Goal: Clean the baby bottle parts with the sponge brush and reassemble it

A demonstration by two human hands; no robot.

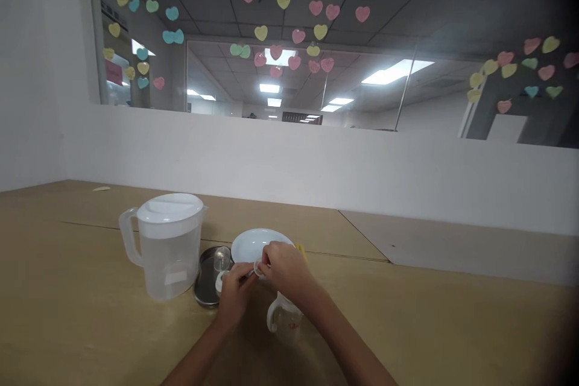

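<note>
My left hand (236, 291) and my right hand (287, 268) meet above the table, fingers pinched together. Between them is a small clear round piece (259, 268), partly covered by the fingertips, too small to name surely. Just below my right hand stands a clear bottle with white handles (286, 318), its upper part hidden behind the wrist. Left of my left hand, a dark metal tray (205, 289) bears a clear dome-shaped cap (221, 258) and a white ring-like part (219, 282), half hidden by the hand. Behind the hands sits a white bowl (253, 241).
A lidded, translucent pitcher (169, 253) holding liquid stands left of the tray. Something yellow (301, 250) shows behind my right hand. The brown tabletop (429, 325) meets a white wall (271, 160) below a window with heart-shaped notes. A thin pale scrap (102, 189) lies far left.
</note>
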